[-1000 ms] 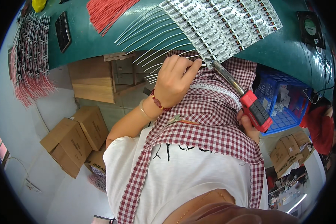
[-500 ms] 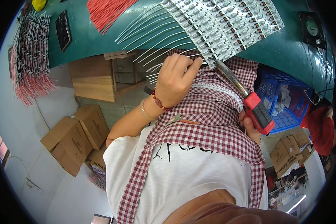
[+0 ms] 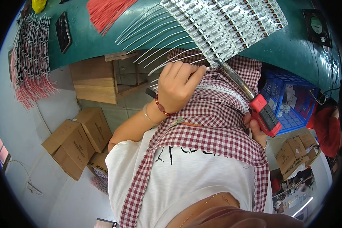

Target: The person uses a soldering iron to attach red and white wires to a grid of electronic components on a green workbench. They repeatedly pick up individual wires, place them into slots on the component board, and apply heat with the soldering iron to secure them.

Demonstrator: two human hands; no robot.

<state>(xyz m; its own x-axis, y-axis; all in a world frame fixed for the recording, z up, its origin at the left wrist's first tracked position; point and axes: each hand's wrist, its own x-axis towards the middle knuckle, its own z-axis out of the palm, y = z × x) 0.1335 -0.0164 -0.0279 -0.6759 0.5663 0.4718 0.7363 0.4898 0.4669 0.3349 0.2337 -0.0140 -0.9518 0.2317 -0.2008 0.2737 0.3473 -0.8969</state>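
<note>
A panel of small white circuit boards (image 3: 224, 28) lies on the table, its near corner reaching past the table edge over my lap. Several white wires (image 3: 152, 48) stick out from its left side. My left hand (image 3: 177, 81) is closed in a pinch at that near corner, with the end of a white wire at its fingertips; other wires run behind the hand. My right hand (image 3: 256, 131) is wrapped round the red and black handle of a soldering iron (image 3: 237, 81). The iron's tip meets the panel's corner, just right of my left fingertips.
A bundle of red wires (image 3: 106, 15) and a phone (image 3: 63, 32) lie on the green table (image 3: 85, 45). Finished-looking strips with red wires (image 3: 32, 57) hang at the left. A blue basket (image 3: 287, 100) stands right of my lap; cardboard boxes (image 3: 70, 146) are on the floor.
My left fingertips have moved slightly down, and the iron's tip has shifted a little down and right. The panel sits marginally farther left in view. Both hands keep their grip.
</note>
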